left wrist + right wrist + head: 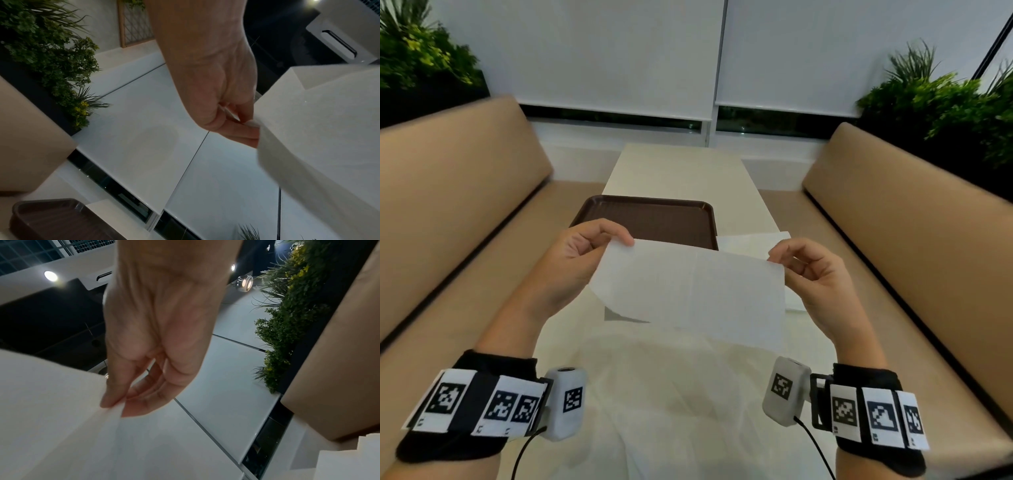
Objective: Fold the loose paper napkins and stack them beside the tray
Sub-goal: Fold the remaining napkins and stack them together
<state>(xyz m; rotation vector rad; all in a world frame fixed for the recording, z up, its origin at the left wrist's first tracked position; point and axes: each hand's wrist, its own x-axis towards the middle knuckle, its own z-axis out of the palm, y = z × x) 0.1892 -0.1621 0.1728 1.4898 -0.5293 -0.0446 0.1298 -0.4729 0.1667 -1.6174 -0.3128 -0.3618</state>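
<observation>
A white paper napkin point(695, 291) hangs in the air above the table, spread between both hands. My left hand point(599, 240) pinches its upper left corner between thumb and fingers. My right hand point(787, 260) pinches the upper right corner. The left wrist view shows my left hand point(240, 123) pinching the napkin point(320, 129) at its edge. The right wrist view shows my right hand point(115, 407) pinching the napkin point(51, 410). A dark brown tray point(654, 216) lies on the table behind the napkin. More white napkins point(753, 243) lie to the tray's right, partly hidden.
The long cream table point(678, 171) runs away from me between two tan benches point(448, 192) point(914, 205). A loose napkin point(674, 394) lies flat on the near part of the table. Green plants point(421, 51) stand behind each bench, and white blinds point(619, 51) cover the window.
</observation>
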